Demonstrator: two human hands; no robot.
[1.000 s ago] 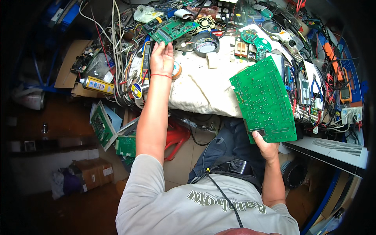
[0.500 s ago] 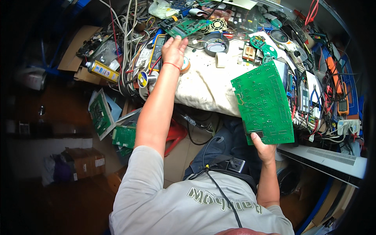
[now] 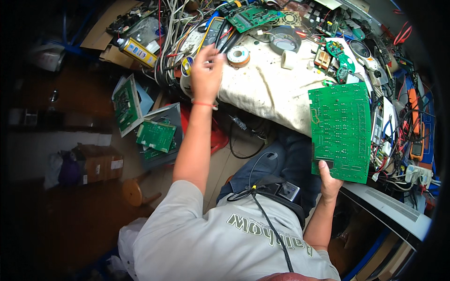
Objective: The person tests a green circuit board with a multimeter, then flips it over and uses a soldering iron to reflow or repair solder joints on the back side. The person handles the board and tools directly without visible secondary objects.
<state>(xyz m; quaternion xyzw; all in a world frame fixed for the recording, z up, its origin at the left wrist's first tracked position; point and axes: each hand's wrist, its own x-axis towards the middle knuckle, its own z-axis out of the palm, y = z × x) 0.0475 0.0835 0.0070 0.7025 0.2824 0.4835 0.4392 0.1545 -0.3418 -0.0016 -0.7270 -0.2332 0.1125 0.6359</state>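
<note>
My right hand (image 3: 331, 183) grips a large green circuit board (image 3: 341, 129) by its near edge, thumb on top. The board's face towards me is dotted with solder joints, and it hangs over the bench's front right edge. My left hand (image 3: 206, 77), with a red cord at the wrist, hovers over the bench's front left edge. Its fingers are a little blurred but look apart, with nothing seen between them. Just right of it is a solder spool (image 3: 238, 56). A multimeter (image 3: 212, 35) lies beyond it, and a smaller populated green board (image 3: 253, 18) lies farther back.
A pale cloth (image 3: 272, 89) covers the bench middle, with a tape roll (image 3: 288, 59) and a round dark ring (image 3: 285, 41) on it. Cables and a yellow can (image 3: 137, 52) crowd the left. More boards (image 3: 157, 136) lean below the bench. An orange meter (image 3: 416, 147) lies right.
My left hand has come away from the smaller board at the back, towards me and left. The large board in my right hand has turned slightly clockwise. The whole view has shifted.
</note>
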